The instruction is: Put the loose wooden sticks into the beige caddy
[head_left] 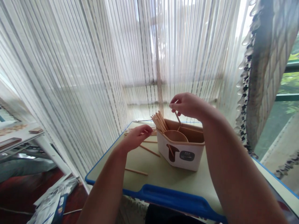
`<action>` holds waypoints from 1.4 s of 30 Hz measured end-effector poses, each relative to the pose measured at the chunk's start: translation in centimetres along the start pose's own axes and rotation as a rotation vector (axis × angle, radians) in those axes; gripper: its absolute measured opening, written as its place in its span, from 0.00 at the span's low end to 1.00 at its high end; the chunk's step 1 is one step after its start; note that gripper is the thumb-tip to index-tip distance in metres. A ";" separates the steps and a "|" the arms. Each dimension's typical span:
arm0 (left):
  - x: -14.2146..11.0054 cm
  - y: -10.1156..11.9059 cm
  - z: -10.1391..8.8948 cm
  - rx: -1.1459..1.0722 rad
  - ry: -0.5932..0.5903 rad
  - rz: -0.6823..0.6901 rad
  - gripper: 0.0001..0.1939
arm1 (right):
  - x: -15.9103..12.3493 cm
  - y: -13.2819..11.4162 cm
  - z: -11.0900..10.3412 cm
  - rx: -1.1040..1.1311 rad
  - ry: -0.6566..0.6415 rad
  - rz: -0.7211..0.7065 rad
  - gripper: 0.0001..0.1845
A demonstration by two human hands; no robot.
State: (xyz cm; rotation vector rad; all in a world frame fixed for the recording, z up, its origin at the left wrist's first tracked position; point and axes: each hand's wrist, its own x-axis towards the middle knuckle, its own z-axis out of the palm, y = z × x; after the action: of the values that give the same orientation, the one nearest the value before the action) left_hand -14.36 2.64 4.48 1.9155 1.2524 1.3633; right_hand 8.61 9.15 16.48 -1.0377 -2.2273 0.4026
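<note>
My right hand (184,105) is above a white utensil holder (184,157) with a brown rim and inside. Its thumb and fingers pinch the top of a thin wooden stick (178,119), like a chopstick, which slants down into the holder. A bundle of similar wooden sticks (160,121) stands in the holder's left part, beside a rounded brown divider. My left hand (139,135) hovers just left of the holder, near sticks lying on the table. Its fingers are loosely bent and slightly apart, with nothing visible in them.
Loose sticks (149,150) lie on the pale table (163,177), which has a raised blue front edge (173,197). String curtains (93,62) hang behind it. At left, a white table (21,137) bears small wooden pieces; papers (54,200) are on the floor.
</note>
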 end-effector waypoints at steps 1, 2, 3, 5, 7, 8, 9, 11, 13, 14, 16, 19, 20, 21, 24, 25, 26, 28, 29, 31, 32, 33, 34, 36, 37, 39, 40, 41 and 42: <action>0.0 0.3 0.0 -0.047 0.025 0.005 0.07 | -0.1 -0.1 0.0 0.010 -0.012 -0.032 0.10; 0.0 0.6 0.0 -0.087 0.055 0.009 0.08 | -0.2 -0.3 0.1 0.017 -0.033 -0.070 0.11; 0.0 0.9 0.1 -0.121 0.085 0.011 0.09 | -0.3 -0.4 0.2 0.018 -0.061 -0.113 0.12; 0.0 1.3 0.4 -0.185 0.129 0.014 0.10 | -0.4 -0.7 0.6 0.003 -0.133 -0.200 0.14; 0.0 1.7 0.8 -0.245 0.153 0.026 0.10 | -0.4 -1.0 1.2 -0.018 -0.200 -0.274 0.15; 0.0 1.8 1.1 -0.274 0.162 0.033 0.10 | -0.3 -1.1 1.5 -0.026 -0.226 -0.302 0.15; 0.0 1.8 1.3 -0.305 0.174 0.041 0.10 | -0.3 -1.2 1.8 -0.032 -0.250 -0.326 0.15; 0.1 1.8 1.8 -0.369 0.204 0.055 0.10 | -0.3 -1.4 2.4 -0.035 -0.293 -0.363 0.13; 0.1 1.6 2.1 -0.417 0.229 0.064 0.10 | -0.5 -1.6 2.6 -0.021 -0.332 -0.378 0.12; 0.1 1.5 2.2 -0.428 0.235 0.065 0.10 | -0.6 -1.7 2.6 -0.007 -0.350 -0.377 0.12; 0.2 1.4 2.3 -0.435 0.247 0.056 0.10 | -0.9 -2.0 2.5 0.021 -0.383 -0.367 0.13; 0.2 1.3 2.4 -0.455 0.268 0.045 0.10 | -1.3 -2.4 2.2 0.047 -0.403 -0.368 0.11; 0.2 1.3 2.4 -0.458 0.267 0.044 0.10 | -1.4 -2.5 2.1 0.056 -0.395 -0.372 0.10; 0.1 1.3 2.4 -0.456 0.262 0.041 0.10 | -1.4 -2.6 2.0 0.070 -0.370 -0.372 0.10; 0.2 1.1 2.5 -0.406 0.232 0.023 0.11 | -1.3 -2.5 1.4 0.132 -0.168 -0.342 0.09; 0.2 1.0 2.6 -0.382 0.219 0.018 0.11 | -1.2 -2.4 1.1 0.157 -0.072 -0.321 0.09; 0.2 0.9 2.7 -0.359 0.208 0.018 0.12 | -1.2 -2.2 0.7 0.186 0.024 -0.299 0.09; 0.3 0.5 2.9 -0.308 0.184 0.034 0.13 | -1.1 -1.8 0.0 0.259 0.180 -0.256 0.10; 0.4 0.4 3.0 -0.280 0.176 0.048 0.13 | -1.0 -1.6 -0.3 0.304 0.231 -0.238 0.10; 0.4 0.0 3.2 -0.218 0.171 0.080 0.15 | -1.0 -1.2 -0.7 0.392 0.254 -0.215 0.10; 0.4 -0.1 3.3 -0.183 0.170 0.092 0.15 | -1.0 -1.1 -0.7 0.429 0.224 -0.210 0.11; 0.4 -0.2 3.3 -0.148 0.171 0.102 0.16 | -1.1 -1.0 -0.7 0.458 0.178 -0.210 0.12; 0.4 -0.3 3.4 -0.115 0.172 0.110 0.16 | -1.1 -1.0 -0.7 0.482 0.129 -0.212 0.12; 0.3 -0.3 3.4 -0.071 0.169 0.126 0.17 | -1.1 -1.0 -0.6 0.516 0.050 -0.232 0.11; 0.2 -0.2 3.5 -0.060 0.167 0.130 0.17 | -1.0 -0.9 -0.6 0.524 0.029 -0.247 0.10; 0.1 0.0 3.5 -0.048 0.166 0.121 0.17 | -0.9 -0.6 -0.8 0.527 0.044 -0.270 0.10; 0.1 0.1 3.5 -0.048 0.180 0.112 0.16 | -0.8 -0.3 -1.1 0.525 0.088 -0.275 0.11; 0.2 0.1 3.4 -0.049 0.213 0.105 0.16 | -0.7 0.1 -1.4 0.521 0.148 -0.275 0.12; 0.2 0.1 3.3 -0.052 0.267 0.101 0.16 | -0.7 0.6 -1.8 0.513 0.211 -0.269 0.13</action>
State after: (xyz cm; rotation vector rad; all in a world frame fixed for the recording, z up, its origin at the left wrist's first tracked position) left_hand -11.27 3.23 3.35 1.8275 1.2392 1.7334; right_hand 10.46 9.05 17.21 -0.4786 -1.8946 0.6647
